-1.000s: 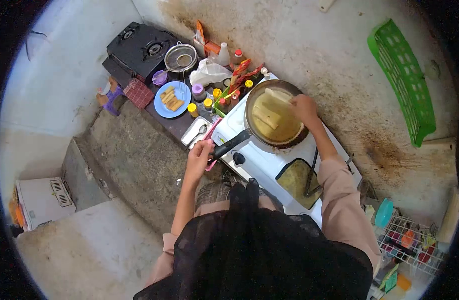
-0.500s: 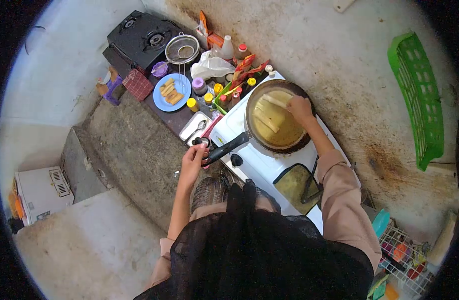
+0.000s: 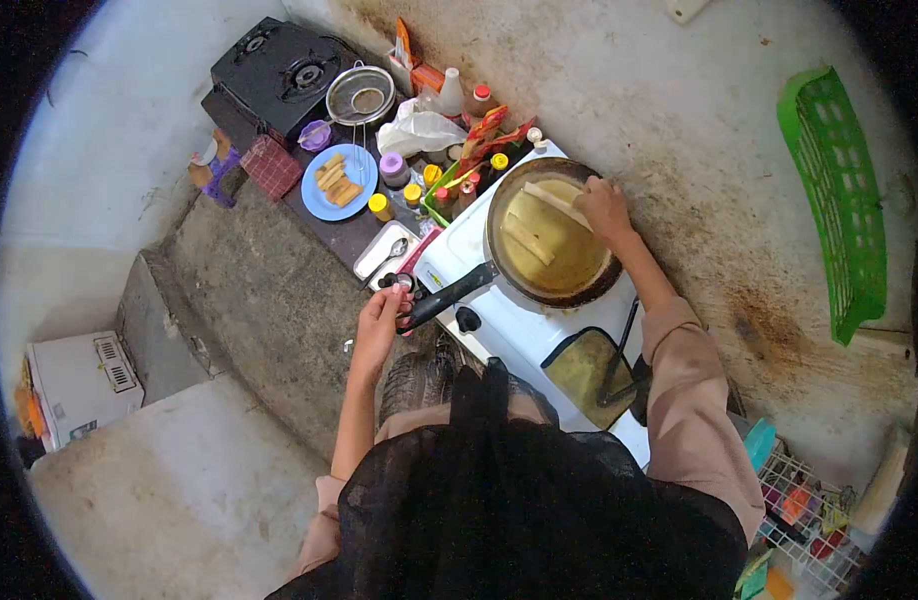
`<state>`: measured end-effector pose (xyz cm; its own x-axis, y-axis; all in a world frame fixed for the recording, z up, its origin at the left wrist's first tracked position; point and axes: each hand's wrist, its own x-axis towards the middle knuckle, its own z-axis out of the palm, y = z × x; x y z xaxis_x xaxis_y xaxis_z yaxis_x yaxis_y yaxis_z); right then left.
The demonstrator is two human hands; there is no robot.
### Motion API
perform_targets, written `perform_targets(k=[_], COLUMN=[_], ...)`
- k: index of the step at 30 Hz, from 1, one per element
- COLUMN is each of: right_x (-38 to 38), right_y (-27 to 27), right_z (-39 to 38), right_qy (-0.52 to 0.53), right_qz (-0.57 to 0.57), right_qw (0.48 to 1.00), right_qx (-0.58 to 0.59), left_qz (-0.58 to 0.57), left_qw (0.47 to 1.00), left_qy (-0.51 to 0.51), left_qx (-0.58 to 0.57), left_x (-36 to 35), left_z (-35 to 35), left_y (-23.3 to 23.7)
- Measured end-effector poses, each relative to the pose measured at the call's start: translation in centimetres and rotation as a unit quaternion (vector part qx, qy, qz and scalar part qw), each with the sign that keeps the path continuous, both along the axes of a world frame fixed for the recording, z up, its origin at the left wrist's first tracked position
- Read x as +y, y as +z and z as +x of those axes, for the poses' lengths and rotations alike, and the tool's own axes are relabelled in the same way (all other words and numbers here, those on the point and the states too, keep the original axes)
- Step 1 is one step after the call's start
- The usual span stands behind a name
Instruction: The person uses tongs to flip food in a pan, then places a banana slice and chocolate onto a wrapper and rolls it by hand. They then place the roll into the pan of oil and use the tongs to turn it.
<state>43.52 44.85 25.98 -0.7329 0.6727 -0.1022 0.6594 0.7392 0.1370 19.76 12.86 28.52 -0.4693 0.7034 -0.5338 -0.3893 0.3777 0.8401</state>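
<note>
Handling 1 pale roll (image 3: 556, 205) by its end, right hand (image 3: 605, 208) fingers narrow, inside the frying pan (image 3: 569, 292) near its right rim. Left hand (image 3: 381, 312) beside the handle (image 3: 449, 297), grip impossible to tell. Calls for low, gentle fingers.

I see by soft, fairly bright light, though its source is out of my view. The pan (image 3: 580, 299) shows clearly, its oil lightly glossy. The wall (image 3: 89, 180) far left of the pan is pale; my scarf (image 3: 519, 500) below it sinks into near-black, detail lost. Wide-lens distortion bows the edges around it — black fills the corners.
</note>
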Motion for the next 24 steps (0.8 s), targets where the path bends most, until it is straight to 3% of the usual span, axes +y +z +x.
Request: perform_targets(k=[11, 14, 17, 24], right_x=[-0.1, 0.2, 0.0, -0.6], right_y=[0.1, 0.9, 2.5, 1.7], right_z=[1.4, 2.6, 3.1, 3.8], right_qy=[0.040, 0.033, -0.011, 0.002], right_qz=[-0.013, -0.039, -0.045, -0.034], right_qw=[0.998, 0.992, 0.991, 0.995], right_qx=[0.050, 0.120, 0.124, 0.089], left_qz=[-0.013, -0.011, -0.008, -0.015], left_qw=[1.000, 1.000, 1.000, 1.000], left_qy=[-0.007, -0.004, 0.001, -0.001], left_qx=[-0.001, 0.000, -0.008, -0.012], left_x=[-0.1, -0.1, -0.2, -0.1], left_z=[0.0, 0.0, 0.0, -0.1], left_y=[0.0, -0.1, -0.2, -0.8])
